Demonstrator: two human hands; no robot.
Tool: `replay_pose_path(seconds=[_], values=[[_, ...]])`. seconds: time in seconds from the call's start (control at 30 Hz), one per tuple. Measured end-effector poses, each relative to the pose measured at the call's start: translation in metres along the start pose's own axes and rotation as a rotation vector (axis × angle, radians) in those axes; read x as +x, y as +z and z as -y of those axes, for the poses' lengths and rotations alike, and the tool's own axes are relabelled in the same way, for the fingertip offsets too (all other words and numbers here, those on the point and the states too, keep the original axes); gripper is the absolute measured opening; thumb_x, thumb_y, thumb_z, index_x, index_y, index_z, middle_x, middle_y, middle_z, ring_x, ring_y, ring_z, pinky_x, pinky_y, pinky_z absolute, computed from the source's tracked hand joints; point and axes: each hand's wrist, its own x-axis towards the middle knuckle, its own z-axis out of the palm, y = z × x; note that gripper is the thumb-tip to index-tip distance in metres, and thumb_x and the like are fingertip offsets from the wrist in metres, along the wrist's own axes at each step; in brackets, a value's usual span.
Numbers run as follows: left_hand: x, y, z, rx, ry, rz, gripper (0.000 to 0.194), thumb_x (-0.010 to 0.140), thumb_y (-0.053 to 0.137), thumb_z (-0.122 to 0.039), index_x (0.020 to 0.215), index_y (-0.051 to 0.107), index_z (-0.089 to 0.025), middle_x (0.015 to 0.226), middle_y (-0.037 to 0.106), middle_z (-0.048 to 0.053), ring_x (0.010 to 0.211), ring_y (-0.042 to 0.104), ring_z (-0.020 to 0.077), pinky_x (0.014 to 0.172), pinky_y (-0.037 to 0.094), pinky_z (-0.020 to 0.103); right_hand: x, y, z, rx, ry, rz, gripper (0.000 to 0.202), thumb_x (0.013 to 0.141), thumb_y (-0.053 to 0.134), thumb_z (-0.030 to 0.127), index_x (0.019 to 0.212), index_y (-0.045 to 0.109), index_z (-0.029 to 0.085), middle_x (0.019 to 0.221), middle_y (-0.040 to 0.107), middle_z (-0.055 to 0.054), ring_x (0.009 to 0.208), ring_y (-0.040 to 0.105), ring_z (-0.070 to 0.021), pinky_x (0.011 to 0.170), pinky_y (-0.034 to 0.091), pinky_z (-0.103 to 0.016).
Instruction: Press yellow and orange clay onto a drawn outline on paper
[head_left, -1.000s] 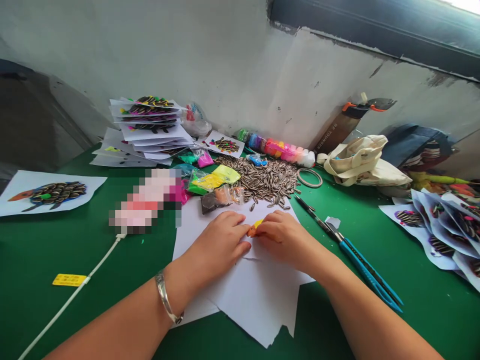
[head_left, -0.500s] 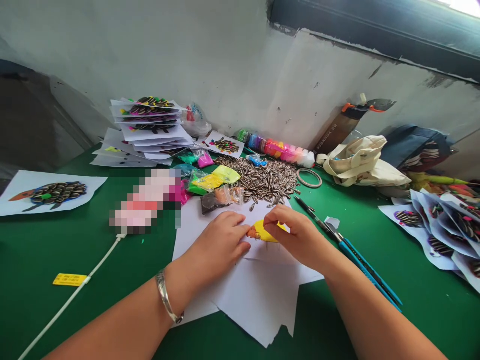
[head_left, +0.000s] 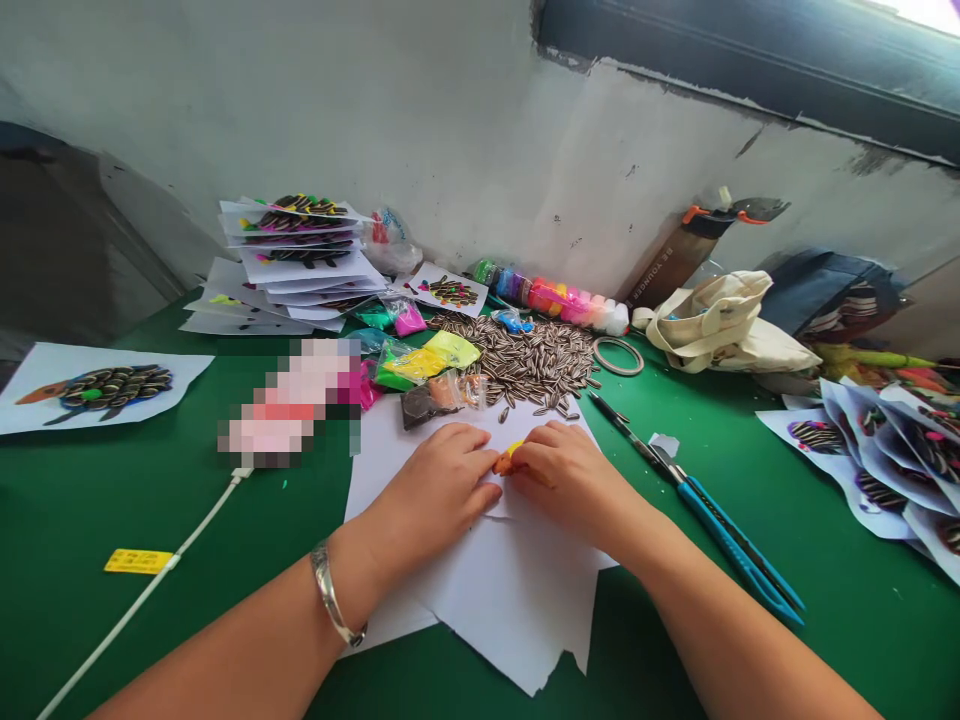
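White paper (head_left: 517, 580) lies on the green table in front of me, in several sheets. My left hand (head_left: 442, 480) rests on it with fingers apart, its tips beside a small orange and yellow clay shape (head_left: 510, 457). Over the right part of that shape is my right hand (head_left: 566, 480), fingers bent together and pressed down on it; most of the yellow is hidden beneath. Just beyond my hands are a heap of striped seeds (head_left: 536, 360), a dark clay packet (head_left: 420, 405) and a yellow clay packet (head_left: 435, 357).
Seed pictures are stacked at the back left (head_left: 307, 275) and right (head_left: 892, 450). One seed picture (head_left: 112, 390) lies far left. A pen (head_left: 630, 430), blue tweezers (head_left: 742, 550), tape ring (head_left: 619, 356), cloth bag (head_left: 720, 325) and bottle (head_left: 675, 255) are on the right. A white cable (head_left: 142, 595) runs left.
My right hand has moved slightly left and down onto the clay shape, covering most of its yellow part. My left hand has stayed in place.
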Motion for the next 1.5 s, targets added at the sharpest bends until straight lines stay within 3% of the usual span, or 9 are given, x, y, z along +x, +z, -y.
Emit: replay_pose_path(seconds=[0.2, 0.33, 0.5, 0.73, 0.9, 1.07, 1.17, 1.33, 1.5], values=[[0.000, 0.001, -0.001, 0.029, 0.001, 0.006, 0.014, 0.092, 0.059, -0.019, 0.101, 0.069, -0.018, 0.107, 0.063, 0.009, 0.108, 0.054, 0.0262, 0.099, 0.045, 0.043, 0.005, 0.005, 0.006, -0.177, -0.043, -0.022, 0.013, 0.092, 0.062, 0.019, 0.082, 0.070, 0.019, 0.079, 0.065, -0.005, 0.081, 0.054, -0.0195, 0.073, 0.034, -0.033], [0.000, 0.001, 0.000, 0.024, -0.008, 0.025, 0.017, 0.093, 0.058, -0.020, 0.105, 0.070, -0.018, 0.108, 0.063, 0.009, 0.109, 0.053, 0.0266, 0.099, 0.045, 0.044, 0.007, 0.004, -0.001, 0.183, 0.110, -0.197, 0.015, 0.085, 0.061, 0.012, 0.074, 0.066, 0.019, 0.074, 0.062, -0.001, 0.074, 0.055, -0.0153, 0.067, 0.038, -0.027], [0.000, 0.002, 0.001, 0.007, -0.017, 0.018, 0.019, 0.092, 0.060, -0.022, 0.108, 0.070, -0.018, 0.111, 0.062, 0.009, 0.112, 0.052, 0.0275, 0.101, 0.043, 0.045, 0.005, -0.006, -0.004, 0.438, 0.241, -0.182, 0.014, 0.087, 0.059, 0.015, 0.077, 0.066, 0.021, 0.076, 0.065, 0.001, 0.071, 0.058, -0.0140, 0.063, 0.041, -0.025], [0.000, 0.002, 0.000, 0.009, -0.005, 0.006, 0.019, 0.092, 0.059, -0.020, 0.108, 0.070, -0.018, 0.110, 0.063, 0.009, 0.110, 0.053, 0.0268, 0.100, 0.044, 0.044, 0.002, 0.004, -0.006, 0.238, 0.045, -0.015, 0.020, 0.088, 0.063, 0.010, 0.093, 0.076, 0.025, 0.084, 0.067, -0.002, 0.079, 0.061, -0.0155, 0.073, 0.043, -0.027], [-0.001, 0.002, -0.001, 0.011, -0.007, 0.005, 0.017, 0.092, 0.060, -0.019, 0.106, 0.070, -0.018, 0.111, 0.064, 0.008, 0.111, 0.054, 0.0265, 0.101, 0.043, 0.044, 0.001, 0.007, -0.005, 0.058, -0.048, 0.023, 0.016, 0.095, 0.058, 0.016, 0.096, 0.073, 0.020, 0.085, 0.066, -0.005, 0.085, 0.058, -0.0200, 0.076, 0.041, -0.032], [-0.001, 0.002, 0.001, 0.018, -0.009, 0.007, 0.017, 0.091, 0.062, -0.020, 0.106, 0.070, -0.018, 0.112, 0.064, 0.009, 0.111, 0.054, 0.0273, 0.101, 0.044, 0.044, 0.001, -0.007, -0.002, 0.433, 0.062, -0.055, 0.014, 0.092, 0.057, 0.011, 0.085, 0.066, 0.020, 0.083, 0.063, 0.000, 0.078, 0.057, -0.0138, 0.069, 0.042, -0.024], [-0.001, 0.003, 0.002, 0.028, -0.004, 0.012, 0.018, 0.091, 0.060, -0.020, 0.105, 0.071, -0.016, 0.111, 0.063, 0.010, 0.111, 0.054, 0.0277, 0.100, 0.044, 0.044, 0.001, -0.014, -0.004, 0.510, 0.179, -0.101, 0.015, 0.089, 0.059, 0.012, 0.078, 0.063, 0.019, 0.078, 0.062, 0.001, 0.073, 0.056, -0.0129, 0.065, 0.042, -0.023], [-0.001, 0.004, 0.001, 0.021, -0.002, -0.005, 0.019, 0.091, 0.061, -0.021, 0.106, 0.071, -0.018, 0.110, 0.064, 0.009, 0.110, 0.054, 0.0273, 0.100, 0.044, 0.044, 0.001, -0.003, -0.008, 0.343, 0.077, -0.016, 0.017, 0.088, 0.063, 0.011, 0.090, 0.074, 0.024, 0.082, 0.064, 0.000, 0.076, 0.059, -0.0138, 0.069, 0.042, -0.024], [-0.001, 0.003, 0.000, 0.017, 0.000, -0.012, 0.019, 0.091, 0.061, -0.020, 0.108, 0.070, -0.018, 0.112, 0.064, 0.009, 0.112, 0.055, 0.0270, 0.101, 0.044, 0.044, 0.000, 0.010, -0.008, 0.136, -0.012, 0.014, 0.018, 0.093, 0.059, 0.015, 0.096, 0.074, 0.023, 0.085, 0.066, -0.004, 0.084, 0.059, -0.0190, 0.077, 0.041, -0.031]])
